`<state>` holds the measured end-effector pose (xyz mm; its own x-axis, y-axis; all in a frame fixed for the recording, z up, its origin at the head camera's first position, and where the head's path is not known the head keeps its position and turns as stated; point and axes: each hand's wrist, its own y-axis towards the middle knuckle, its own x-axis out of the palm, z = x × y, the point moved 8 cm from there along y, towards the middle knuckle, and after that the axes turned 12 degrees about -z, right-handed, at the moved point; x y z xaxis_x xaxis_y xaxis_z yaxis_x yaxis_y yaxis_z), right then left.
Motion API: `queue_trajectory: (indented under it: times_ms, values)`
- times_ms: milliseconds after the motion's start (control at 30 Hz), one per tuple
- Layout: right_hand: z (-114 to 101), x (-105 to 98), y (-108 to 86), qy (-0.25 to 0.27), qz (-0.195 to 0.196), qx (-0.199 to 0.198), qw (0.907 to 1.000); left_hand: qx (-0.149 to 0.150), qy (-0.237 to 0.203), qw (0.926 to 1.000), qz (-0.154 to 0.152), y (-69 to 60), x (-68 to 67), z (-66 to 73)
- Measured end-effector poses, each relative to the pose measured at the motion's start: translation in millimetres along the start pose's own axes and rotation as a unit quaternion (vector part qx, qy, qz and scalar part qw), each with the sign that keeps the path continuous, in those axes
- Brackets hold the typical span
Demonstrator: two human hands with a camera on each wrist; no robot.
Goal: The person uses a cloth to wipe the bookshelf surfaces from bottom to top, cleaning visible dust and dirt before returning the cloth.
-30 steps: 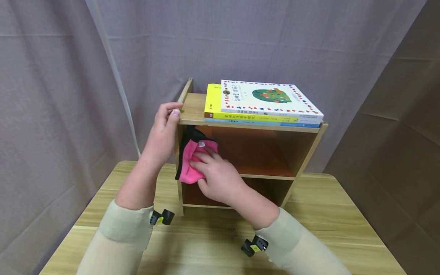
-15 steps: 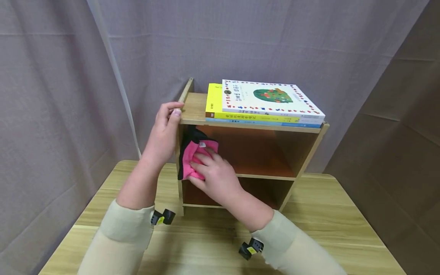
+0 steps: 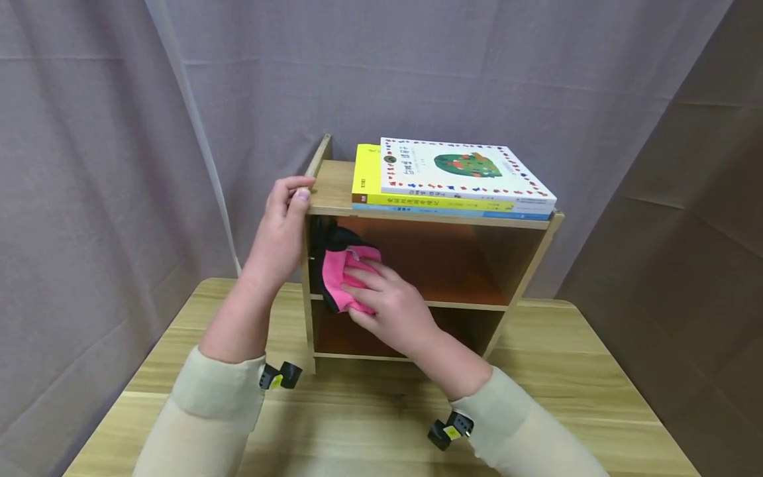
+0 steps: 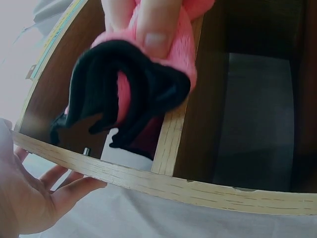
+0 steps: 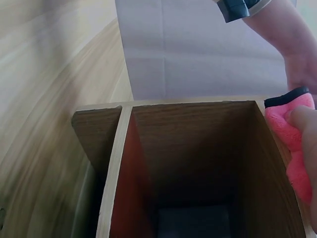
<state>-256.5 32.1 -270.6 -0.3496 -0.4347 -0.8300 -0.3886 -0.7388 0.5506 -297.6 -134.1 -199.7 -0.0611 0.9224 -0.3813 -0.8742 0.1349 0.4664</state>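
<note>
My left hand (image 3: 279, 228) grips the top left corner of a small wooden bookshelf (image 3: 332, 185), thumb on the top board. In the left wrist view, its fingers (image 4: 74, 191) lie along the outside of the side panel. My right hand (image 3: 398, 310) holds a pink cloth (image 3: 335, 270) with black edging, bunched under the fingers. The cloth is in the upper left of the upper compartment, near the left side panel. From the left wrist, the cloth's black edge (image 4: 111, 54) hangs in loose folds. The cloth's far part is hidden inside the shelf.
On the shelf top lies a stack of books: a white one (image 3: 411, 162), a yellow one (image 3: 366, 173) and a blue one (image 3: 381, 208) at the bottom. The shelf stands on a wooden table (image 3: 357, 424). Grey curtains (image 3: 417, 66) hang behind it.
The right hand first shifts slightly left, then moves right with the cloth. The cloth's lower left corner has come away from the side panel's front edge. The left hand keeps its place.
</note>
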Motion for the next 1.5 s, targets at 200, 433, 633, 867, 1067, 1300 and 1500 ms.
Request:
queue_trajectory:
  times_ms: [200,433,633,867,1067,1300,1500]
  values:
    - [5,-10,-16.1,0.008,0.020,0.000,0.9998,-0.001,-0.001,1.0000,0.000,0.6,-0.5,-0.8]
    - [12,-22,-36.1,0.009,0.045,0.006,0.9989,0.000,-0.009,1.0000,-0.003,1.1,-0.4,-1.6]
    - [17,-33,-53.7,0.027,0.067,0.018,0.9972,0.004,-0.014,0.9999,0.000,1.0,0.1,-0.3]
    - [18,-47,-75.6,0.025,0.096,0.025,0.9947,0.014,-0.019,0.9997,0.006,0.4,-0.9,1.8]
    - [15,-61,-94.7,0.010,0.142,0.013,0.9897,0.010,-0.017,0.9998,0.009,0.4,-1.8,1.9]
    - [7,-81,-118.2,0.006,0.215,-0.015,0.9764,0.008,-0.017,0.9998,0.007,0.9,-1.5,0.7]
    - [-3,-109,-132.5,-0.002,0.283,-0.033,0.9585,0.010,-0.021,0.9997,0.004,1.3,-0.7,0.5]
